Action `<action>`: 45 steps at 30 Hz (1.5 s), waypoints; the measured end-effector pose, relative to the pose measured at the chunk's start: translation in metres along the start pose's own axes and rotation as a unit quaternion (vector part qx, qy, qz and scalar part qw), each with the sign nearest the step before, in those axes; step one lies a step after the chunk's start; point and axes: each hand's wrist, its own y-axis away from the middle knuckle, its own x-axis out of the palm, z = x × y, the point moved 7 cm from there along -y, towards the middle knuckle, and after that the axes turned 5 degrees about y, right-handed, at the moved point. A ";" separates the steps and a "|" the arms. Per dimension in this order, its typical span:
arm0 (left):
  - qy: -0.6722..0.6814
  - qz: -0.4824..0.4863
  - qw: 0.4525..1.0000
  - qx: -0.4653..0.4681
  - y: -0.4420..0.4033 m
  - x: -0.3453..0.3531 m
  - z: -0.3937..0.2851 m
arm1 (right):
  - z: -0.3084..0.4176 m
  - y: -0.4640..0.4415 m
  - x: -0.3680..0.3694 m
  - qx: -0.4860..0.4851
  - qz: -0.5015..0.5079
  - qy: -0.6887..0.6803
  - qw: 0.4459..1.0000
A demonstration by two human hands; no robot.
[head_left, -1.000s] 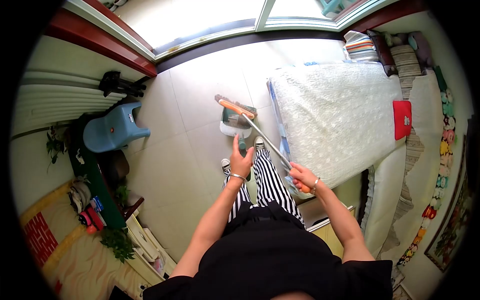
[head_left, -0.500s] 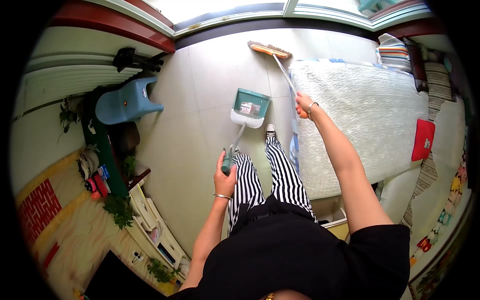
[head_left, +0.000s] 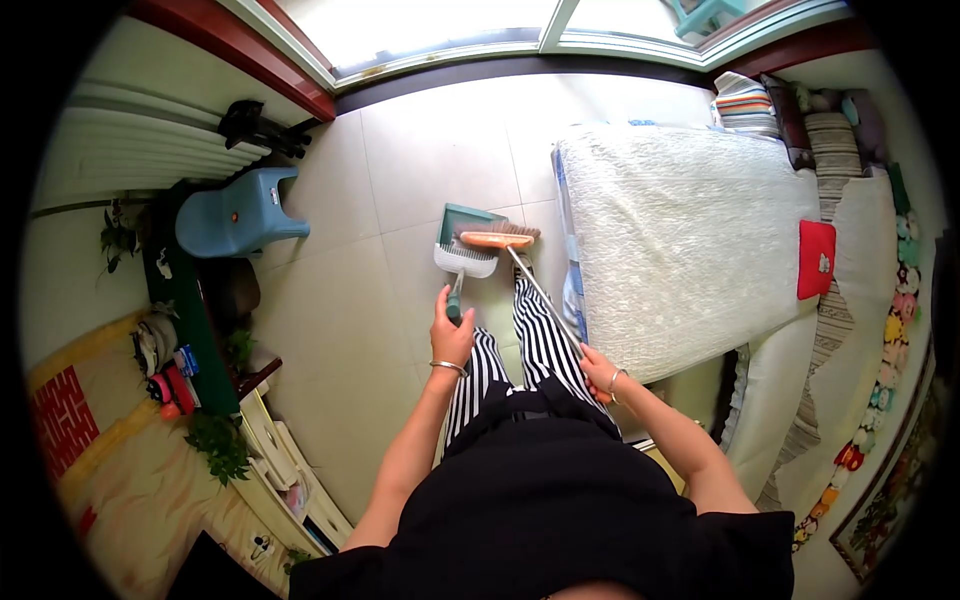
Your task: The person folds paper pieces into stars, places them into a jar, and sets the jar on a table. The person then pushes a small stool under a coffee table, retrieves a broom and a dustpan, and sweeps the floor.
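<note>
My left hand (head_left: 453,330) is closed round the green handle of the dustpan (head_left: 466,260), a green pan with a white toothed edge on the tiled floor. In my right hand (head_left: 599,372) is the metal pole of the broom (head_left: 497,240). The broom's orange head lies over the right part of the dustpan, its brown bristles facing away from me. My right foot, partly hidden, is close behind the broom head.
A covered mattress (head_left: 690,240) with a red cushion (head_left: 816,260) lies on the right. On the left stand a blue stool (head_left: 236,215) and a black folded stand (head_left: 262,128). Glass doors (head_left: 450,62) border the far floor.
From half a second ago, the broom has come back from the far floor to the dustpan. My right hand has drawn nearer my body; my left still holds the dustpan handle.
</note>
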 end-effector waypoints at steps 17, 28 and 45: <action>-0.001 -0.087 0.994 -0.067 0.041 -0.062 0.001 | 0.312 -0.148 -0.121 -0.160 -0.065 0.084 0.981; -0.027 -0.109 0.992 -0.057 0.036 -0.082 0.021 | 0.163 -0.124 -0.063 -0.121 -0.070 0.172 0.975; 0.002 -0.110 0.993 -0.033 0.079 -0.164 0.035 | 0.115 0.049 -0.007 -0.105 -0.009 0.128 0.986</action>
